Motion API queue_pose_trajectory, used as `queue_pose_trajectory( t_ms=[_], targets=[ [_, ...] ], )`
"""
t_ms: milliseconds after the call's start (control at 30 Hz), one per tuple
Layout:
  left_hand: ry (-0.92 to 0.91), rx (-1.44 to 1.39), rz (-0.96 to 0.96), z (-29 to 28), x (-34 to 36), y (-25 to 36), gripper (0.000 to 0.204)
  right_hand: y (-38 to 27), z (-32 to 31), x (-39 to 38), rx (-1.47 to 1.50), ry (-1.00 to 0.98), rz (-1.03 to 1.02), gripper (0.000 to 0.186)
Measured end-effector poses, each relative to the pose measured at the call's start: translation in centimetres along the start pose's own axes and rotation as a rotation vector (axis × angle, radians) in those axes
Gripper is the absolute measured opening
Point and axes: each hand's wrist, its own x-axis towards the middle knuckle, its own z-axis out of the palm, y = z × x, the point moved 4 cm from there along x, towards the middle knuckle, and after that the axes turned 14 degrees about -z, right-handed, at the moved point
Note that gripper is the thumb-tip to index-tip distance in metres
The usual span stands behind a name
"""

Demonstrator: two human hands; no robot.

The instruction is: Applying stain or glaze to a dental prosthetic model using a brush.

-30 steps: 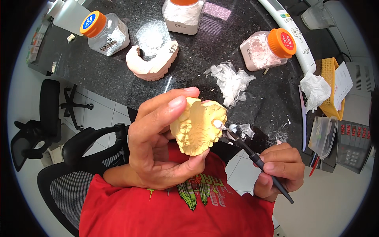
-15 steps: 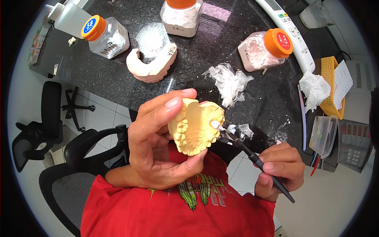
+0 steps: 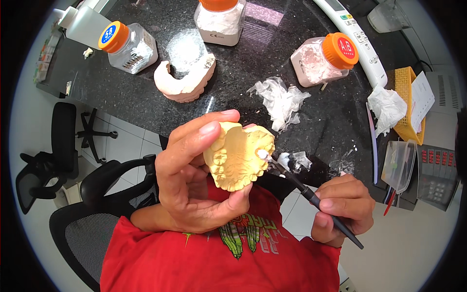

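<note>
My left hand (image 3: 187,180) is closed around a yellow plaster dental cast (image 3: 238,151), its tooth-lined arch facing up, with fingers on the far left side and thumb at the front. On the cast's right side sits a small white tooth-shaped piece (image 3: 262,154). My right hand (image 3: 345,209) pinches a black-handled instrument (image 3: 306,194) like a brush or spatula. Its tip reaches the white piece; whether it presses on it or just rests there I cannot tell. Beyond the cast, a pale pink horseshoe-shaped dental cast (image 3: 185,80) lies on the dark counter.
Orange-lidded powder jars (image 3: 321,61) stand along the far side of the speckled counter (image 3: 228,68). Crumpled tissue (image 3: 282,102) lies behind the cast, white scraps (image 3: 296,160) to its right. A yellow basket (image 3: 404,102) and plastic box (image 3: 399,165) are at right, a mesh chair (image 3: 97,238) at left.
The cast and my left hand have shifted very slightly left. The instrument tip stays at the white piece, and both grips are the same.
</note>
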Motion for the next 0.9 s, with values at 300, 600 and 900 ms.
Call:
queue_pose_trajectory(
  t_ms=[300,600,900],
  targets=[
    [-0.002,0.01,0.015,0.0,0.07,-0.05,0.074,0.03,0.1,0.03,0.009,0.019,-0.005,0.025],
    [0.011,-0.007,0.011,0.12,0.06,-0.01,0.074,-0.02,0.19,0.08,0.009,0.01,-0.006,0.025],
    [0.002,0.002,0.004,0.12,0.06,0.12,0.075,-0.13,0.11,0.2,-0.008,0.001,0.012,0.024]
  ],
)
